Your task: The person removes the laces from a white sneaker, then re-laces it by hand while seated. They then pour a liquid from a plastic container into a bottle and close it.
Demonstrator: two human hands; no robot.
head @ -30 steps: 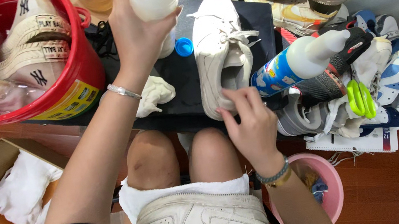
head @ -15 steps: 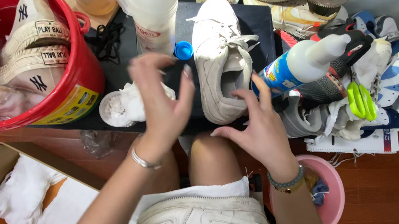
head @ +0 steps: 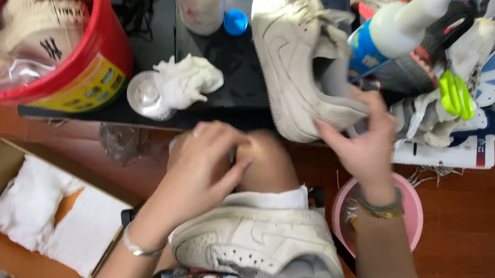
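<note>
Right hand fingers clamped on white sneaker heel; left hand spread loose on knee. Sneaker looks dirty, wad of cloth untouched, second sneaker waiting on lap.

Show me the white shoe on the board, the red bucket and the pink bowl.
white shoe [head: 296,50], head view, on its side panel.
red bucket [head: 103,39], head view, on its outer wall.
pink bowl [head: 413,215], head view, on its right rim.

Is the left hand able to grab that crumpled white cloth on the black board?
Probably yes. The left hand rests on the knee, and the white cloth lies just beyond it on the black board, with nothing between them.
</note>
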